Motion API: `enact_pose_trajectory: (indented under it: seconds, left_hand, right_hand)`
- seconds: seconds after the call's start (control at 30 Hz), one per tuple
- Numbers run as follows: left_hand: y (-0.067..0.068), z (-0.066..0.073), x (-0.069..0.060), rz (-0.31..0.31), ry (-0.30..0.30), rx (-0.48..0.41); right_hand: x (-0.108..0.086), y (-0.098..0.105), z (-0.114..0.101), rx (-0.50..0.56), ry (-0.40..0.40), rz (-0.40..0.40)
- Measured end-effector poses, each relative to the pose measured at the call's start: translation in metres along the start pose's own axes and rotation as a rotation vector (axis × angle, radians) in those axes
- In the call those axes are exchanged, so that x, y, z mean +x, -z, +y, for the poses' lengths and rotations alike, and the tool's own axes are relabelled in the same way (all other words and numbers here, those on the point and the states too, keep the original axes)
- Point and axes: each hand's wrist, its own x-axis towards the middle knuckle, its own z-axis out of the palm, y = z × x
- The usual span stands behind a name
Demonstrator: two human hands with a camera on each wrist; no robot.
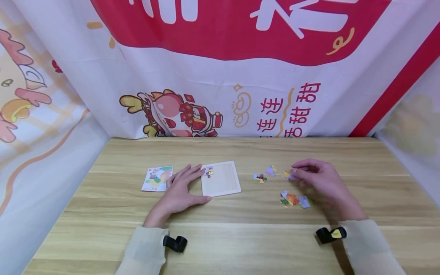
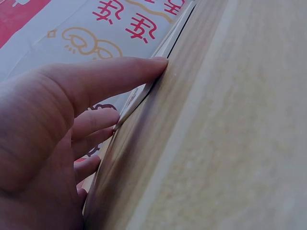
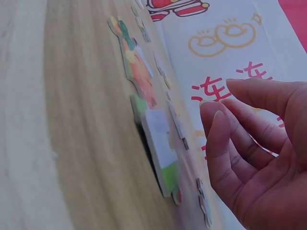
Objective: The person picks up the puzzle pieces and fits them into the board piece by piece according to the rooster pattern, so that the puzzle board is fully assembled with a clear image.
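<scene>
My left hand (image 1: 182,189) lies with spread fingers along the left side of a white-rimmed wooden puzzle tray (image 1: 236,176). Its thumb touches the tray's near edge, also seen in the left wrist view. A colorful puzzle piece (image 1: 208,172) sits in the tray's upper left corner, close to my fingertips. Over to the right, my right hand (image 1: 321,177) hovers, loosely bent, beside a yellow and purple puzzle piece (image 1: 289,175). In the right wrist view its thumb and forefinger stand slightly apart, with nothing visible between them.
A printed picture card (image 1: 157,178) lies left of my left hand. Loose puzzle pieces include a purple one (image 1: 270,170), a dark multicolored one (image 1: 260,178) and a nearer cluster with an orange piece (image 1: 292,199). A printed cloth (image 1: 220,76) hangs behind the wooden table (image 1: 227,244).
</scene>
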Motion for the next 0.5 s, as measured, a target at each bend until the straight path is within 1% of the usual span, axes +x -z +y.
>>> enact_pose_trajectory:
  seconds: [0.1, 0.27, 0.4, 0.5]
  left_hand:
    - [0.0, 0.0, 0.0, -0.002, -0.003, 0.002]
    - [0.001, -0.001, 0.0, 0.002, -0.004, -0.006]
    - [0.001, -0.002, 0.0, -0.001, -0.002, -0.01]
    - [0.0, -0.002, 0.0, -0.003, -0.003, -0.01]
  right_hand:
    - [0.0, 0.005, 0.001, -0.02, -0.006, 0.016]
    - [-0.002, 0.019, 0.004, -0.065, -0.026, 0.045]
    - [-0.005, 0.031, 0.009, -0.045, -0.061, 0.038]
    - [-0.007, 0.037, 0.014, -0.033, -0.059, 0.026]
